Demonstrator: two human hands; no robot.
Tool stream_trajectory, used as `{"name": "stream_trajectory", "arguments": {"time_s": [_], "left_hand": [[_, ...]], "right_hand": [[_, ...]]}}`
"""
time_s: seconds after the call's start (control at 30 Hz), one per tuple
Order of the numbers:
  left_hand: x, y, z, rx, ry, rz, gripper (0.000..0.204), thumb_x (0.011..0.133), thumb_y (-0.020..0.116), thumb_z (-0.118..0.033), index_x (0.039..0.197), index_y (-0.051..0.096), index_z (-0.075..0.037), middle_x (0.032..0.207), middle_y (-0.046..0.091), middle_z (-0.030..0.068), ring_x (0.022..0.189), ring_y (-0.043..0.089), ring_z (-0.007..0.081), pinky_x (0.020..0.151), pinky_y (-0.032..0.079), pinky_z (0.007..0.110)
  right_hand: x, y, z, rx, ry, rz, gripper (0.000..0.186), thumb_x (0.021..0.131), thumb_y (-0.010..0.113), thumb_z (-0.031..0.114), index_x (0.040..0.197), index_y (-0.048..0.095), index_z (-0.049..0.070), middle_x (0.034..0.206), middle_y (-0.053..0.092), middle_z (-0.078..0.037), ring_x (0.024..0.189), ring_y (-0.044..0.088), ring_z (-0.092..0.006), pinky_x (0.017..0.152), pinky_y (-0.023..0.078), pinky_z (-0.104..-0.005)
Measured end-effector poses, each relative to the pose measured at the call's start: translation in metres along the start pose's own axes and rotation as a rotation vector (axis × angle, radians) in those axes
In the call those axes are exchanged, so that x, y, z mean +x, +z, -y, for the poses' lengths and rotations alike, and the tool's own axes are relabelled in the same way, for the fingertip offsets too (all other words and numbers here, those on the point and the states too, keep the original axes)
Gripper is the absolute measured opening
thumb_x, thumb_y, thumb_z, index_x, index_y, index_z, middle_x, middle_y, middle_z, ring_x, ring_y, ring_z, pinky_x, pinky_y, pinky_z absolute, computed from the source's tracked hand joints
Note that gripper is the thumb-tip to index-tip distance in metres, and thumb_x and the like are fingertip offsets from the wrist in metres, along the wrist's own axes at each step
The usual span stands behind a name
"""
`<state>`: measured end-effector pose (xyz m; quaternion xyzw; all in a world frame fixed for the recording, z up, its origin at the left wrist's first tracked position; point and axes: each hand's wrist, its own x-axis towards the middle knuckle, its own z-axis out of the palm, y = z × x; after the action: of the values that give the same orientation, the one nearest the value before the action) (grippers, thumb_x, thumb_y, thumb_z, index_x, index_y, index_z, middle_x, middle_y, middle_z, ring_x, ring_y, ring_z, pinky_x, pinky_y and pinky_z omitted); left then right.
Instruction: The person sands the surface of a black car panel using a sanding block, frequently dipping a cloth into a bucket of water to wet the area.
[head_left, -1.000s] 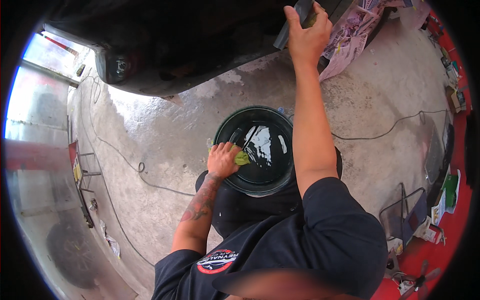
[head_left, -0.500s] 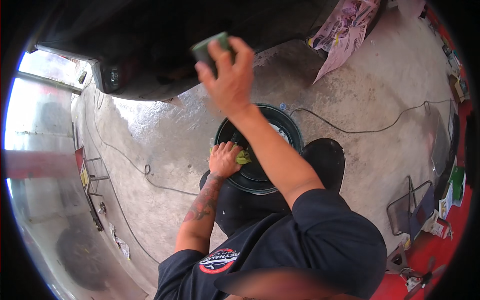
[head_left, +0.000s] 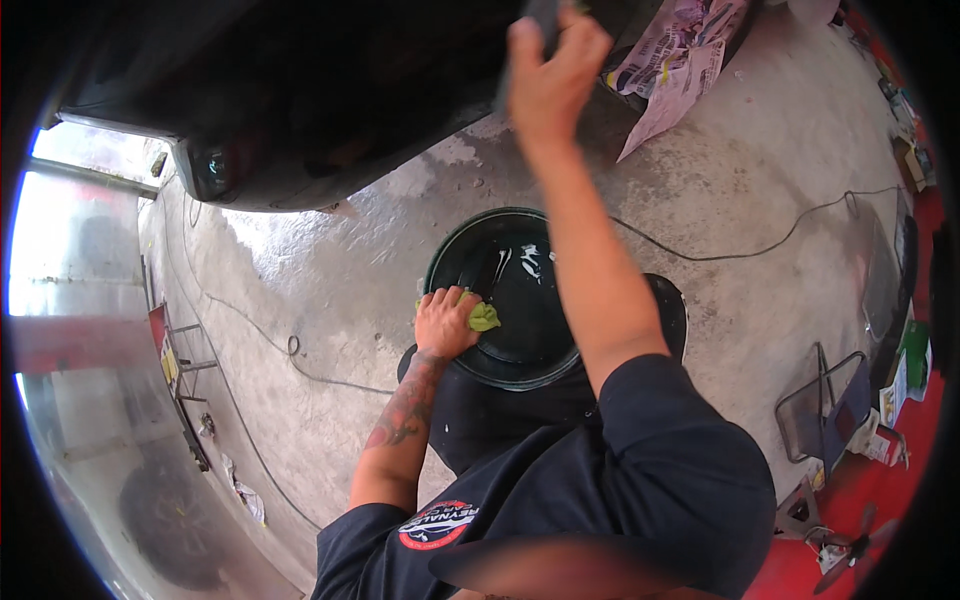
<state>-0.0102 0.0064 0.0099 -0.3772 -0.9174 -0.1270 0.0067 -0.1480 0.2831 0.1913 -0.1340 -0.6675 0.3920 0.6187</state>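
Observation:
My right hand (head_left: pixel 555 95) is raised at the top, closed around a dark grey-green sanding block (head_left: pixel 543 22). It is held up against or just in front of the black car body (head_left: pixel 330 90); I cannot tell whether they touch. My left hand (head_left: pixel 443 325) grips a yellow-green cloth (head_left: pixel 484 317) at the left rim of a round black bucket (head_left: pixel 462 258). The bucket stands between my knees, with shiny liquid and white reflections inside. My right forearm covers its right side.
Printed paper (head_left: pixel 672 85) hangs from the car at upper right. Thin cables (head_left: pixel 735 257) run across the concrete floor (head_left: pixel 340 250) on both sides. A folding metal frame (head_left: pixel 822 405) and a fan (head_left: pixel 850 552) stand at right. A metal rack (head_left: pixel 188 350) is at left.
My right hand has moved up and to the right with the block, baring more of the bucket's inside. My left hand stays at the rim with the cloth.

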Motion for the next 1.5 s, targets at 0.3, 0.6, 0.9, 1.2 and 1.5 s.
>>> {"name": "stream_trajectory", "arguments": {"time_s": [0.3,0.6,0.9,1.2,1.5], "left_hand": [[-0.002,0.005,0.006,0.034,0.001,0.029,0.044,0.063,0.08,-0.025,0.106,0.073,-0.024,0.102,0.063,0.0015,0.1,0.062,0.0246,0.088,0.048,0.042],[0.001,0.002,0.001,0.002,0.004,-0.013,0.043,0.063,0.08,-0.024,0.105,0.073,-0.024,0.103,0.064,0.0011,0.1,0.062,0.0246,0.087,0.048,0.042],[-0.001,0.002,0.002,0.004,-0.009,0.026,0.041,0.064,0.079,-0.024,0.105,0.074,-0.024,0.103,0.064,0.0008,0.102,0.062,0.0243,0.089,0.048,0.042],[-0.001,0.005,0.005,-0.001,0.0,-0.015,0.039,0.064,0.079,-0.025,0.102,0.073,-0.023,0.101,0.065,0.001,0.098,0.063,0.0247,0.086,0.048,0.043],[0.002,0.003,0.001,-0.008,0.025,-0.039,0.038,0.065,0.078,-0.024,0.102,0.073,-0.022,0.101,0.064,0.0011,0.097,0.063,0.0251,0.085,0.048,0.043]], "right_hand": [[-0.001,-0.012,0.022,-0.018,-0.044,0.036,0.048,0.093,0.069,0.023,0.131,0.059,-0.004,0.13,0.054,-0.026,0.123,0.054,-0.043,0.107,0.043,-0.0472],[0.099,-0.024,-0.028,-0.205,0.214,-0.02,0.046,0.092,0.07,0.028,0.127,0.06,0.0,0.118,0.062,-0.026,0.111,0.059,-0.0416,0.096,0.047,-0.0484],[0.069,-0.018,-0.013,-0.063,-0.098,-0.031,0.045,0.09,0.071,0.019,0.128,0.06,-0.001,0.123,0.06,-0.024,0.119,0.057,-0.041,0.106,0.044,-0.0452],[0.019,-0.011,-0.005,-0.017,-0.094,0.036,0.046,0.088,0.073,0.025,0.127,0.063,0.003,0.125,0.054,-0.022,0.116,0.056,-0.0397,0.103,0.044,-0.0472],[0.099,-0.026,-0.073,-0.027,0.265,-0.025,0.053,0.088,0.076,0.033,0.123,0.062,-0.006,0.114,0.065,-0.026,0.112,0.061,-0.0381,0.099,0.046,-0.045]]}}
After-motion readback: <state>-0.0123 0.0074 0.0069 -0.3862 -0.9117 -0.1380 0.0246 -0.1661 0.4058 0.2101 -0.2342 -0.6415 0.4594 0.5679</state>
